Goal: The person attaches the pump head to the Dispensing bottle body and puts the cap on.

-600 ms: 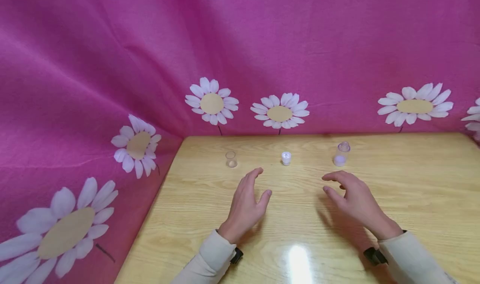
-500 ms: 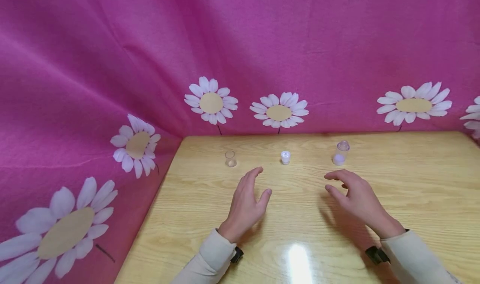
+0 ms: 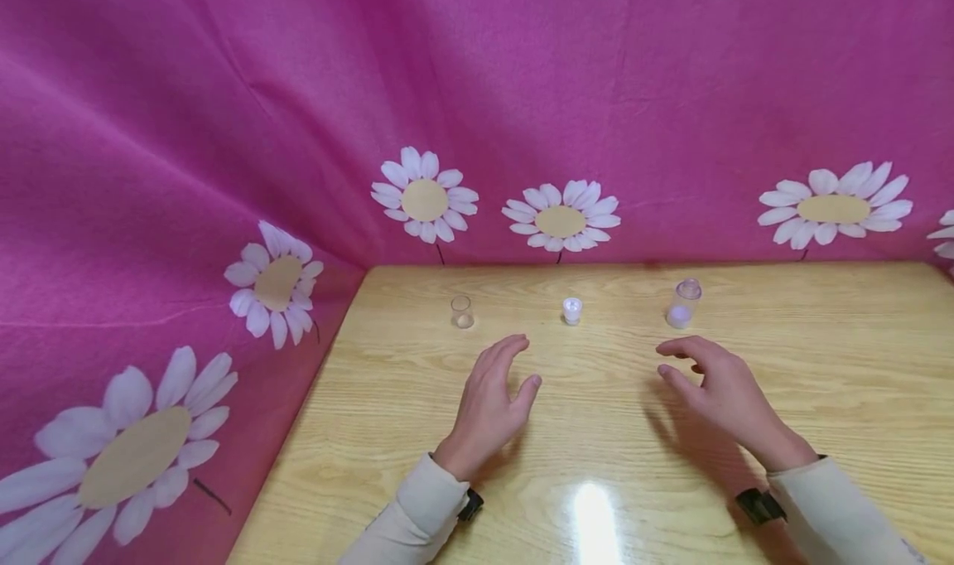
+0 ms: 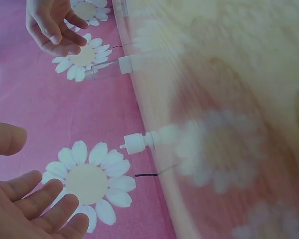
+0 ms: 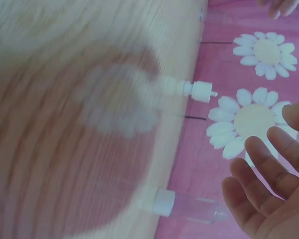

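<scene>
My left hand [image 3: 488, 408] hovers over the table with relaxed, slightly bent fingers and holds nothing. Beyond its fingertips stands a small clear cap, like a tiny cup [image 3: 462, 312]. A small white pump top with a thin nozzle [image 4: 135, 143] stands in the middle of the row, touched by neither hand. To the right is a clear bottle with a pale bottom [image 3: 683, 304], upright. Just short of it, my right hand [image 3: 726, 395] is held in the air, thumb and fingers apart, with nothing between them. In the right wrist view the bottle [image 5: 192, 206] is beside that hand's fingers.
The light wooden table [image 3: 596, 399] is glossy and reflects a bright light near its front. A pink cloth with daisies [image 3: 477, 93] hangs behind it and along its left side. Dark wrist straps [image 3: 760, 505] show at both beige sleeves.
My right hand has drifted slightly to the right. The left hand stays about where it was, and the three small objects keep their places on the table.
</scene>
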`<state>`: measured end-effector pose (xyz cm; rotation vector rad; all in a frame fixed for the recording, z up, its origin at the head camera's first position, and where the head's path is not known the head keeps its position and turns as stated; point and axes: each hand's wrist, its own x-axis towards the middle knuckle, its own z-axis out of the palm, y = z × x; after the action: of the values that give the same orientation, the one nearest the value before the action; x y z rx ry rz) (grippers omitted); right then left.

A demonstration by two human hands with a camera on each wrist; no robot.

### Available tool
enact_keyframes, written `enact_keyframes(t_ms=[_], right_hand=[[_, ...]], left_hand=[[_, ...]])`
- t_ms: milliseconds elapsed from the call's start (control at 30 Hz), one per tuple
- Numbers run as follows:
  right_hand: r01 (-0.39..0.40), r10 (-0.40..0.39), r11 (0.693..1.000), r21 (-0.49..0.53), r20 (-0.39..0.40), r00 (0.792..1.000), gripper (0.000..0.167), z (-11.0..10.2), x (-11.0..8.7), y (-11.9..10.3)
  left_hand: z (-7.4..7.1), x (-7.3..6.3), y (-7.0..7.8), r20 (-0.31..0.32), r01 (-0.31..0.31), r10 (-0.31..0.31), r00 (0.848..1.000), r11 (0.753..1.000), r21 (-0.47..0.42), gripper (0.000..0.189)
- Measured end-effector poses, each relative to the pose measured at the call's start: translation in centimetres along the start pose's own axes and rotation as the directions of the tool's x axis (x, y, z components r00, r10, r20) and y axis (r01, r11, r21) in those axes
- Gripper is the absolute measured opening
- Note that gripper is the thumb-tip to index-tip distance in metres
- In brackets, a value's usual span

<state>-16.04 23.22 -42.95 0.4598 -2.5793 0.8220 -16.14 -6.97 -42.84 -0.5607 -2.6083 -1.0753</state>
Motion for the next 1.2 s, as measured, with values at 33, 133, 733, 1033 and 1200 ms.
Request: enact_keyframes(t_ms=[33,133,733,1033,1200], right_hand=[[-0.006,0.006,1.0,-0.001,-0.004,1.0,0.025,-0.1,0.0,0.2],[-0.026,0.026,1.0,-0.006,-0.017,1.0,0.025,-0.4,0.0,1.1],[-0.114,0.113,0.993,0.039,0.015,0.993,0.027,-0.8,0.5,3.0],[-0.313,0.308,0.939,0.14,0.054,0.95,0.053,-0.7,1.9,4.8],[-0.393,0.389,0.905,0.165,0.056,0.92,0.065,-0.5,2.7,6.1]], left_hand=[[0.0,0.0,0.0,0.002,0.0,0.0,1.0,1.0,0.001,0.047],[0.1,-0.1,-0.1,0.007,0.008,-0.008,1.0,1.0,-0.004,0.046],[0.0,-0.1,0.0,0.02,0.012,-0.012,1.0,1.0,-0.002,0.048],[0.2,-0.5,-0.2,0.036,0.005,-0.007,0.999,0.999,0.048,0.05],[0.2,-0.6,-0.1,0.034,0.004,-0.005,0.999,0.999,0.042,0.05]])
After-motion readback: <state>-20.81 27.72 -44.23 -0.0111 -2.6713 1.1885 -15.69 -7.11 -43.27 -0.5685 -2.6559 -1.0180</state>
